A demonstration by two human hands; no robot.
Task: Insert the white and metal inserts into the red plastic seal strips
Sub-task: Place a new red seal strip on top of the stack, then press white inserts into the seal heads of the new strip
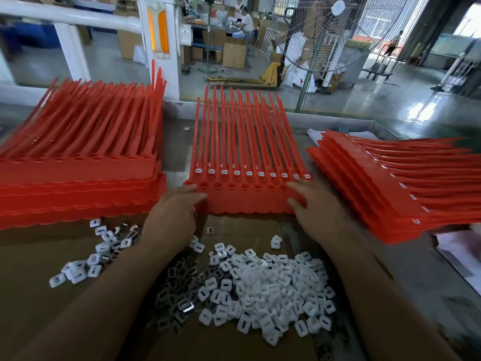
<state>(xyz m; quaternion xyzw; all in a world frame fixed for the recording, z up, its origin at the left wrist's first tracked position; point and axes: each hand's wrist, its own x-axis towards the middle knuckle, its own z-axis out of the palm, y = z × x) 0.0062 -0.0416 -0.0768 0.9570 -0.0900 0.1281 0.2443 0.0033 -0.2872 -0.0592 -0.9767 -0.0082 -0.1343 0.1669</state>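
As the left hand [171, 217] and right hand [317, 212] pinched the near corners of the red strip sheet [247, 201], lying centre on the table [177, 142], fingers clamped on it, a level lift was judged necessary to keep its seated white inserts [248, 173] in place.

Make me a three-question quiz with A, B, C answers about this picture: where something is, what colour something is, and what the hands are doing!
1. Where is the big heap of white inserts?
A) on the cardboard between the arms
B) in a bucket
C) on a chair

2. What colour are the middle strips?
A) blue
B) red
C) green

3. What are the hands doing?
A) scooping inserts
B) clapping
C) holding the middle strips

Answers:
1 A: the heap lies on the cardboard, close to the person.
2 B: they are plainly red.
3 C: the left hand and right hand each grip one end.
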